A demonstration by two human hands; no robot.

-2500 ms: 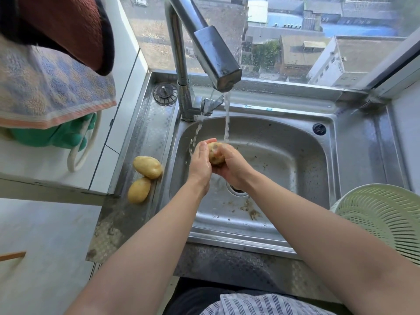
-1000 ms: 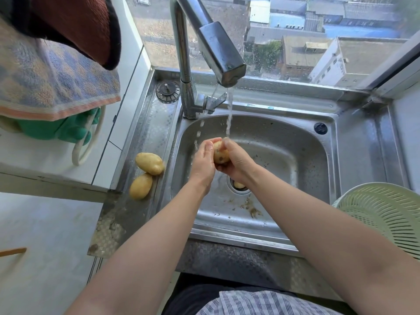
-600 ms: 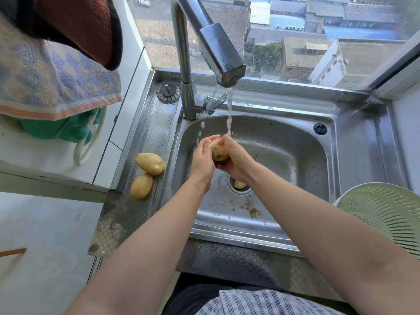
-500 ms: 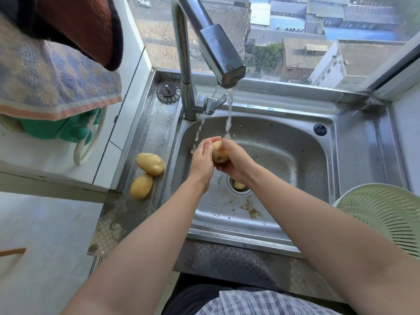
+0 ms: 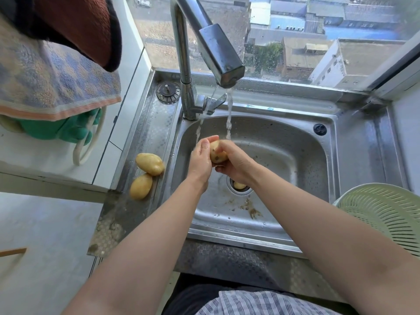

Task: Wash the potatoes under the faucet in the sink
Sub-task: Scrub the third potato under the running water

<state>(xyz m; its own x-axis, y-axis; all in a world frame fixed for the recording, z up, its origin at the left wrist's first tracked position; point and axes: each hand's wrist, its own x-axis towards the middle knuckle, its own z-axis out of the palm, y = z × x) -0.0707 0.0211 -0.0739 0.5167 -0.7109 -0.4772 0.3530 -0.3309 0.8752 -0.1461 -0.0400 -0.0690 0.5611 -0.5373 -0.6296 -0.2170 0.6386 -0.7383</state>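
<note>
Water runs from the steel faucet (image 5: 218, 55) into the steel sink (image 5: 295, 155). Under the stream, my left hand (image 5: 201, 159) and my right hand (image 5: 236, 162) both grip one yellow-brown potato (image 5: 217, 153) between them over the basin. A second potato (image 5: 239, 185) lies in the drain hole, partly hidden by my right wrist. Two more potatoes lie on the sink's left ledge, one (image 5: 150, 164) behind the other (image 5: 141, 186).
A pale green colander (image 5: 384, 214) stands at the right edge. Bits of dirt (image 5: 250, 208) lie on the basin floor. A sink strainer plug (image 5: 168, 92) sits left of the faucet base. Towels (image 5: 56, 71) and green gloves (image 5: 66, 128) hang at the left, a window behind.
My hands have kept rubbing and turning the potato under the stream, staying in nearly the same place. The potatoes on the ledge have not moved.
</note>
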